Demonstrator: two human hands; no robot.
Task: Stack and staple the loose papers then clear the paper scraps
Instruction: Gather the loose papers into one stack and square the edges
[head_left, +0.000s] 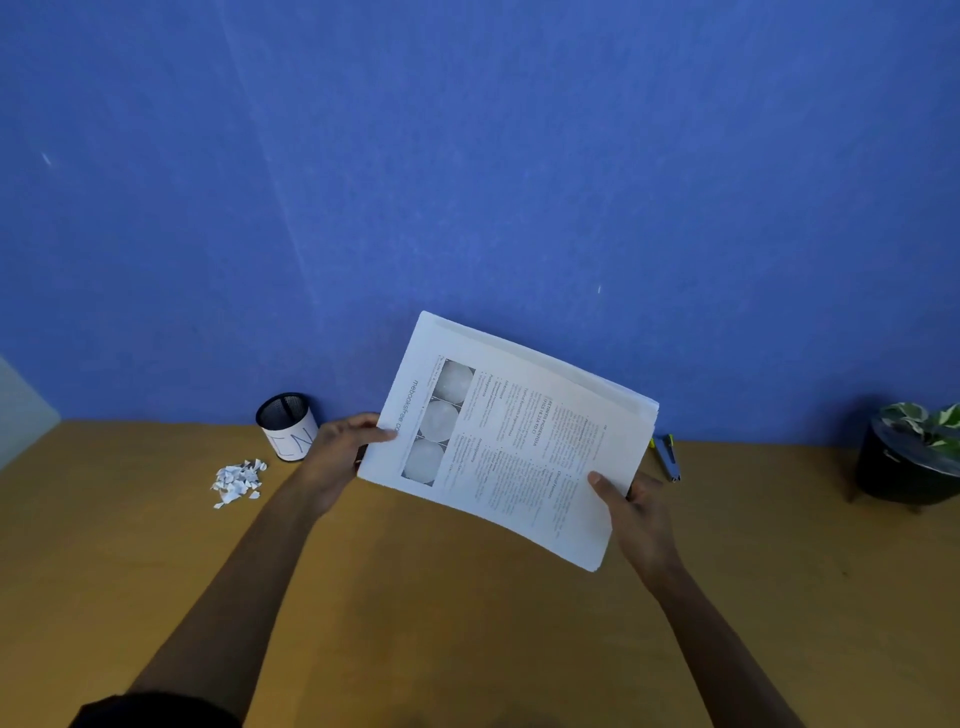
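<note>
- A wooden desk (467, 623) of warm yellow-brown fills the lower part of the head view; its far edge meets a blue wall (467, 156) that takes up the whole upper half.
- At 9 o'clock a pale panel (21, 405) stands at the left edge, where desk and wall meet.
- The stack of papers (509, 441) is lifted off the desk near the centre, tilted, its printed page with three round grey pictures facing the camera.
- The left hand (343, 452) grips the stack's 9 o'clock edge, thumb on the front of the page; its grip is clenched on the papers.
- The right hand (631, 506) grips the stack's 4 o'clock corner, thumb on top and fingers behind; this grip is clenched on the papers too.
- A heap of paper scraps (236, 482) lies on the desk at 9 o'clock from the stack, well apart from it.
- A black mesh pen cup (287, 426) with a white paper band stands near the scraps, against the wall.
- A stapler (667, 457) lies just beside the stack's 3 o'clock edge, partly hidden by it.
- A potted plant (909, 457) in a dark pot stands at the far 3 o'clock end.
</note>
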